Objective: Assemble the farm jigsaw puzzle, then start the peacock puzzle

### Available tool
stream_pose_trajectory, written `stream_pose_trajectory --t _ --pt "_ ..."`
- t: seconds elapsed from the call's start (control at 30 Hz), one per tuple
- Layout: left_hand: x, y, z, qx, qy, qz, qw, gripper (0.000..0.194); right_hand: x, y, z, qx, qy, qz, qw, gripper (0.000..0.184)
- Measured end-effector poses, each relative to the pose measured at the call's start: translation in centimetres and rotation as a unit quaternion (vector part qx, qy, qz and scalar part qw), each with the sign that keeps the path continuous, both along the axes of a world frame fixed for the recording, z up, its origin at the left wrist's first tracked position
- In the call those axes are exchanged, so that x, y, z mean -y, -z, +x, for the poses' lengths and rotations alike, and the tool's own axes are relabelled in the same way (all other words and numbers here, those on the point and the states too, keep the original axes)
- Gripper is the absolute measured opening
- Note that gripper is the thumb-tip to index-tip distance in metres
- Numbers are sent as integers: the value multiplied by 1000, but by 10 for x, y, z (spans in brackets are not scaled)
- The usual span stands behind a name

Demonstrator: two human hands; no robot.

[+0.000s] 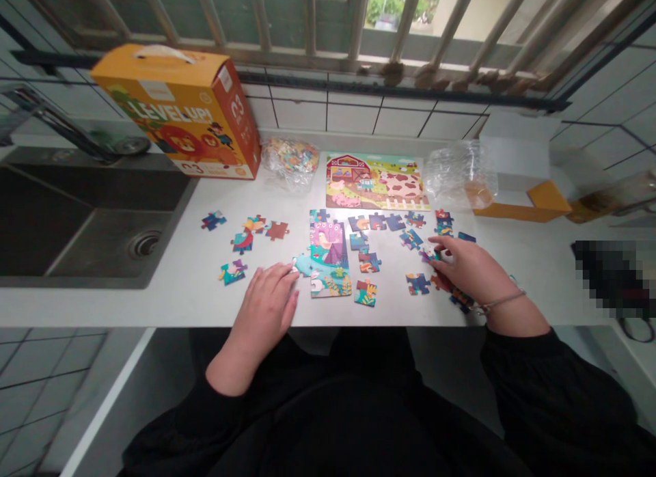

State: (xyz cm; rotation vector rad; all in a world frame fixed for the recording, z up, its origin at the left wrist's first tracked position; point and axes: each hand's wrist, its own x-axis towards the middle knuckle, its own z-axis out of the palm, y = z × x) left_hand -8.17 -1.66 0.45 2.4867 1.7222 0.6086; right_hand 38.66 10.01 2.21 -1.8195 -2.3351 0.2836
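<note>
A partly joined block of puzzle pieces (pixel 329 258) lies at the middle of the white counter (pixel 169 285). My left hand (pixel 269 301) rests flat beside its lower left corner, fingertips touching a light blue piece (pixel 302 264). My right hand (pixel 467 266) lies over several loose pieces at the right, its fingers curled on a small piece (pixel 429 255). More loose pieces (pixel 244 241) are scattered left of the block, and others (pixel 384 222) lie in a row above it. A finished farm puzzle (pixel 376 182) lies further back.
An orange puzzle box (pixel 179 111) stands at the back left beside a dark sink (pixel 76 221). Two clear plastic bags (pixel 290 159) (pixel 458 173) lie near the wall. An orange and white open box (pixel 517 180) sits at the back right. Window bars (pixel 359 19) run above.
</note>
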Motion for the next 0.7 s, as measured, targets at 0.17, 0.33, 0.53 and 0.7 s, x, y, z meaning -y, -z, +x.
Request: stream_pose_trajectory --t 0.17,0.33,0.53,0.7 --pt "11 0 -15 -15 -17 1 1000 30 -5 5 8 -13 20 -8 1000 56" --pt "15 3 -28 -20 -38 -1 999 29 0 -10 -1 6 0 26 1000 31" --pt "15 3 -35 -5 -64 1 998 32 38 -32 -75 -119 61 44 990 32" --pt "16 -10 -11 76 16 -29 997 55 66 -24 -172 -397 9 -163 903 38"
